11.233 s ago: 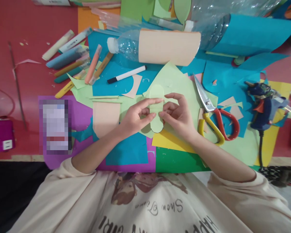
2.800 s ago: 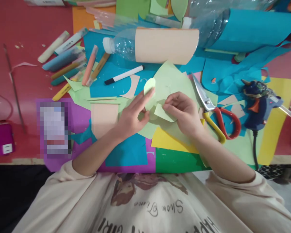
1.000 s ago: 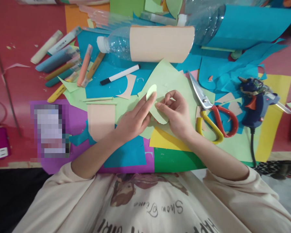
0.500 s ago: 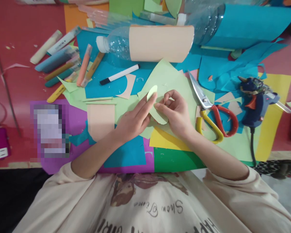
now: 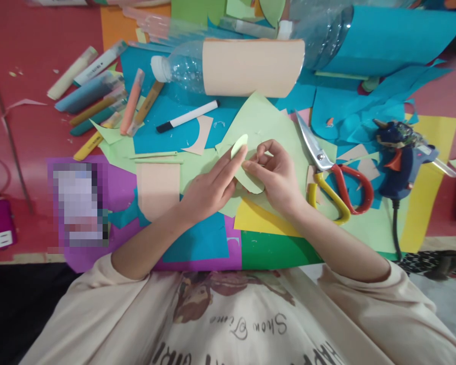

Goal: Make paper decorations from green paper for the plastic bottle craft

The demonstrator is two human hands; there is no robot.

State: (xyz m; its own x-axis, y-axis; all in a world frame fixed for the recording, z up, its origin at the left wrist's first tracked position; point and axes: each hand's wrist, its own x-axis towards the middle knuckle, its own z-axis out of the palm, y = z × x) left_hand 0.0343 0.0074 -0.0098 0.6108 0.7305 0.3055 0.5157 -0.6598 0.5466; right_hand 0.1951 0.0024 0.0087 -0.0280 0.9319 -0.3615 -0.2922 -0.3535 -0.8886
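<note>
Between my two hands is a small piece of light green paper [image 5: 251, 181], its upper tip showing past my left fingertips. My left hand [image 5: 212, 188] grips it with the fingers stretched along it and the thumb partly hidden beneath. My right hand [image 5: 277, 175] pinches its right edge between thumb and curled fingers. Both hands are just above a large light green sheet [image 5: 268, 121]. Scissors [image 5: 323, 165] with one yellow and one red handle lie open to the right of my right hand.
A plastic bottle [image 5: 186, 66] wrapped in peach paper lies ahead, with a blue-wrapped bottle [image 5: 387, 40] behind it. Several markers [image 5: 95, 96] lie at the left, and a black-capped marker [image 5: 190, 116] in front. A glue gun [image 5: 401, 172] with a cord rests at the right. Paper scraps surround my hands.
Almost nothing differs. The small green paper and my fingertips have shifted very slightly to the right; both hands keep the same hold.
</note>
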